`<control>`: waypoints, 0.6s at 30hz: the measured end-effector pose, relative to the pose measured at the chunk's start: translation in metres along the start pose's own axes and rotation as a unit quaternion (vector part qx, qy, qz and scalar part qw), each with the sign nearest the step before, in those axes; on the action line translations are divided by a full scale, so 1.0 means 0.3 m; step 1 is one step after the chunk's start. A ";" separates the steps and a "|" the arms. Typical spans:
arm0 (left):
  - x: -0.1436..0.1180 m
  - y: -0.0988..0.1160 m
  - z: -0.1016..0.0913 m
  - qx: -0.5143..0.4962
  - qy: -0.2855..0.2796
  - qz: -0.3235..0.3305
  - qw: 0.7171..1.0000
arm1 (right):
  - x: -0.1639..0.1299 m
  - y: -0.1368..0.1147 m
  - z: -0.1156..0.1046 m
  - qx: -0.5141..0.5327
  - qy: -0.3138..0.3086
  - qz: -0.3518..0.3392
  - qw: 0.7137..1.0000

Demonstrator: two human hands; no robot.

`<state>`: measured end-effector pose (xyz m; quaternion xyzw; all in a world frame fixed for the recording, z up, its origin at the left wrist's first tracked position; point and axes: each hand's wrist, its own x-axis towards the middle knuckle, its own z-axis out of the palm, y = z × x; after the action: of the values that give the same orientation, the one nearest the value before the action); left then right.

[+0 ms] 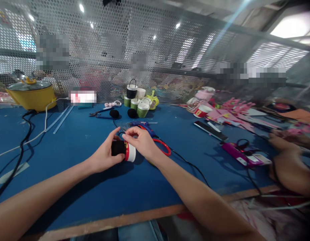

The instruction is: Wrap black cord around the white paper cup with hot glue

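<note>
Two hands met over a small paper cup (126,150) that lay on its side near the middle of the blue bench (94,187). The cup was partly wrapped in black, with a red band and white rim showing to the right. The left hand (106,154) cupped the black end, its fingers clamped around it. The right hand (142,142) rested on top, fingers pinched together above the rim. Just beyond lay red-handled scissors (163,147) and a blue glue gun (142,125). Farther back stood a cluster of small cups (136,100). A yellow pot (31,93) sat at the far left. Another person's hand (290,170) rested at the right edge, near a pink packet (241,155).
</note>
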<state>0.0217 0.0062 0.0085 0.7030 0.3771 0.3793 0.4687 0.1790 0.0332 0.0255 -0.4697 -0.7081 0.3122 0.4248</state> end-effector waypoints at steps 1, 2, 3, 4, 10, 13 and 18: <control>-0.001 0.001 0.000 0.009 0.003 0.001 1.000 | 0.006 -0.004 -0.007 -0.003 -0.003 0.008 1.000; -0.001 0.002 0.000 0.016 0.007 0.001 1.000 | 0.015 -0.009 -0.014 -0.002 -0.004 0.014 1.000; -0.001 0.002 0.000 0.020 0.011 0.000 1.000 | 0.026 -0.016 -0.020 0.001 -0.004 0.018 1.000; -0.001 0.003 0.000 0.020 0.014 -0.001 1.000 | 0.039 -0.025 -0.025 0.007 -0.005 0.021 1.000; -0.004 0.002 -0.001 -0.013 -0.028 -0.023 0.999 | 0.146 -0.139 0.008 0.085 -0.093 0.018 0.992; -0.009 0.001 -0.003 -0.024 -0.052 -0.005 0.998 | 0.194 -0.202 0.054 0.078 -0.188 -0.009 0.979; -0.012 -0.002 -0.003 -0.060 -0.053 0.021 0.997 | 0.254 -0.179 0.017 -0.090 -0.149 -0.025 0.984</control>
<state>0.0192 0.0034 0.0074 0.7003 0.3138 0.3733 0.5213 0.1378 0.0844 0.0921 -0.4364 -0.8003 0.3030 0.2780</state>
